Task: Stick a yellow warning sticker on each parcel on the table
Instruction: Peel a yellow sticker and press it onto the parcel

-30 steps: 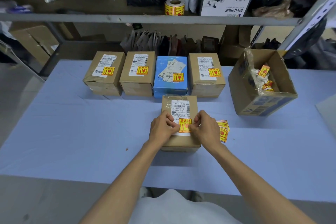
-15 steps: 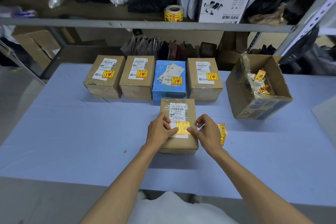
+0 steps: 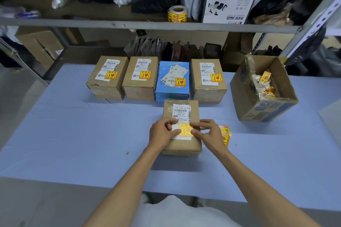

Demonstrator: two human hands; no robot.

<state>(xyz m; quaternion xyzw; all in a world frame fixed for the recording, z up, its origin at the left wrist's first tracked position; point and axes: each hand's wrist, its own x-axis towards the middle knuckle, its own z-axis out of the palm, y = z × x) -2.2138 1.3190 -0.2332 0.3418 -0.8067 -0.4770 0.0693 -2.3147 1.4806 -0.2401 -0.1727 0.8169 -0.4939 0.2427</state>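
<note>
A brown cardboard parcel (image 3: 181,143) lies on the blue table (image 3: 73,134) right in front of me, with a white shipping label on top. A yellow warning sticker (image 3: 185,130) lies flat on the label's lower right part. My left hand (image 3: 162,132) rests on the parcel's left side with its fingertips at the sticker's left edge. My right hand (image 3: 208,132) presses the sticker's right edge with its fingers. Behind stand a row of parcels, each bearing a yellow sticker: two brown ones (image 3: 108,79) (image 3: 141,79), a blue one (image 3: 173,81) and another brown one (image 3: 208,81).
A small stack of loose yellow stickers (image 3: 226,133) lies on the table just right of my right hand. An open cardboard box (image 3: 262,105) holding sticker backings stands at the right. A roll of yellow stickers (image 3: 177,14) sits on the shelf above the table.
The sticker has gone from pinched at its edges to lying flat on the label. My fingers have spread over it, and the view has tilted slightly.
</note>
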